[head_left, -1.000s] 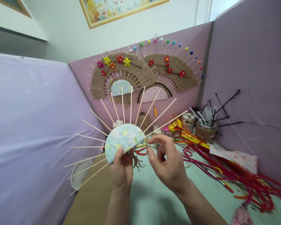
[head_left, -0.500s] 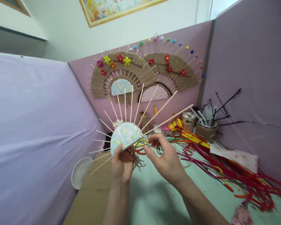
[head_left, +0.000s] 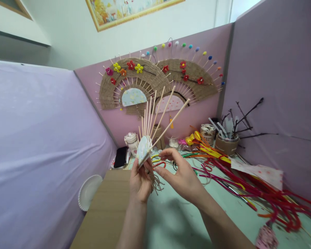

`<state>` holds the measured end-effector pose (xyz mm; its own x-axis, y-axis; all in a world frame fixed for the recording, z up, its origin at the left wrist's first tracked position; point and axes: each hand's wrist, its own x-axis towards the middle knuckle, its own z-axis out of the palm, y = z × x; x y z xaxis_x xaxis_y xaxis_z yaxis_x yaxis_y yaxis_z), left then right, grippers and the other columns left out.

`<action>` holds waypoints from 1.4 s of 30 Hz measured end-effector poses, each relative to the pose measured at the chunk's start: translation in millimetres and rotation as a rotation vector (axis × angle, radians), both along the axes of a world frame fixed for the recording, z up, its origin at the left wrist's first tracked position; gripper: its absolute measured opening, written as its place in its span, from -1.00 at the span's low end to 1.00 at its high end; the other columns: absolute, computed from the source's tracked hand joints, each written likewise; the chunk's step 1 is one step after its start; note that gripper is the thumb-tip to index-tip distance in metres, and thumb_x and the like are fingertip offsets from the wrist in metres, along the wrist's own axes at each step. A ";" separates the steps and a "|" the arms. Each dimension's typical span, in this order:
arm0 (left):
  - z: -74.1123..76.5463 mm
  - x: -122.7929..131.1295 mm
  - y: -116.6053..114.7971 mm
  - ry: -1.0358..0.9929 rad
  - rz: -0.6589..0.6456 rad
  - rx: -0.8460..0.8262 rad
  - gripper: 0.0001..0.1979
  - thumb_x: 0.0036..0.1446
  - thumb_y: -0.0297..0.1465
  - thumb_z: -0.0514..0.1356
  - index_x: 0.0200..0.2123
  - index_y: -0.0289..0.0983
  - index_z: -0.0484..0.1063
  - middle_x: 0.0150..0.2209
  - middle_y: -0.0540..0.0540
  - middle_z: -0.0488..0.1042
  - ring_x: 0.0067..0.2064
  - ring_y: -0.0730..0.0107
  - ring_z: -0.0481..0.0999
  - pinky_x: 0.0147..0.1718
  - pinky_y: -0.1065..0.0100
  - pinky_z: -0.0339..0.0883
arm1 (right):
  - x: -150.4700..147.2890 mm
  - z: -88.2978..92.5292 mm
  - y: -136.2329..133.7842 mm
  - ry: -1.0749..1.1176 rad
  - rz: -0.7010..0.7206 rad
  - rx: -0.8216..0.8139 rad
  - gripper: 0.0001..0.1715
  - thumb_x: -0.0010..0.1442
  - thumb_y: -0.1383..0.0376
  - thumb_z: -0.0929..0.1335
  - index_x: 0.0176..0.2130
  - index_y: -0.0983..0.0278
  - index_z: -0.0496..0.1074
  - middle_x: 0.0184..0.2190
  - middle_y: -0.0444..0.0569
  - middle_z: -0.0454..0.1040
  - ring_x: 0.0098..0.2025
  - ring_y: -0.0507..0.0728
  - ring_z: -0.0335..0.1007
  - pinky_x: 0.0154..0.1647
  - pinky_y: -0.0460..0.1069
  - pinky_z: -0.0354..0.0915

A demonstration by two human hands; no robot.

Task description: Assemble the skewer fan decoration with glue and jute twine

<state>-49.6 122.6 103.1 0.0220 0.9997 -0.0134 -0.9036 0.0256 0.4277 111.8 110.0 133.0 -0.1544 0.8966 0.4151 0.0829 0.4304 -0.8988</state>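
My left hand (head_left: 141,181) grips a small fan-shaped piece by its base. The piece has a pale floral half-round panel (head_left: 144,149), turned nearly edge-on, with thin wooden sticks (head_left: 160,110) fanning up and to the right. Brown twine ends (head_left: 157,182) dangle beside the left hand. Just right of the panel is my right hand (head_left: 177,171), its thumb and fingers apart and curved near the piece, with nothing visible between them.
Two woven fans (head_left: 155,74) with colourful flowers hang behind. Pipe cleaners (head_left: 248,186) and a pot of twigs (head_left: 226,143) lie right. Cardboard (head_left: 106,211), a white plate (head_left: 89,192), a phone (head_left: 120,157) and a jar (head_left: 131,142) are left.
The fan-shaped piece has turned from facing me to nearly edge-on, as my left hand rotated and shifted slightly right. My right hand has moved slightly left. The jar and phone are now more exposed.
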 end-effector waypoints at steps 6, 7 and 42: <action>-5.2 7.5 0.7 -0.054 -0.058 -0.009 -0.65 0.32 -0.38 0.06 0.15 -0.21 0.35 -0.21 -0.12 0.63 -0.19 0.49 0.64 -0.23 0.59 0.47 | -0.6 2.2 -3.0 -0.012 0.025 -0.007 -0.59 0.09 0.21 0.43 -0.07 0.22 0.33 -0.07 0.00 0.46 0.01 0.19 0.39 0.05 0.12 0.31; -4.8 7.9 0.5 -0.079 -0.066 -0.028 -0.65 0.32 -0.37 0.05 0.14 -0.23 0.36 -0.21 -0.13 0.63 -0.19 0.50 0.64 -0.24 0.61 0.46 | -0.7 2.5 -3.9 -0.013 0.023 -0.011 -0.58 0.09 0.21 0.43 -0.06 0.22 0.33 -0.06 0.00 0.46 0.02 0.19 0.39 0.04 0.12 0.31; 1.0 51.3 -26.7 0.398 -0.336 -0.070 -0.45 -0.12 -0.49 0.44 0.00 -0.23 0.46 -0.28 -0.10 0.64 -0.33 0.34 0.62 -0.35 0.41 0.53 | 32.9 -15.8 -66.2 0.718 -0.081 -0.162 -0.23 0.07 0.08 0.43 0.23 0.09 0.27 0.11 0.07 0.47 0.12 0.28 0.42 0.07 0.20 0.40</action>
<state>1.8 95.9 104.1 0.3209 0.9348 -0.1523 -0.6084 0.3267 0.7232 144.7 43.8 117.2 0.1746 0.9523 0.2503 -0.5233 0.3051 -0.7957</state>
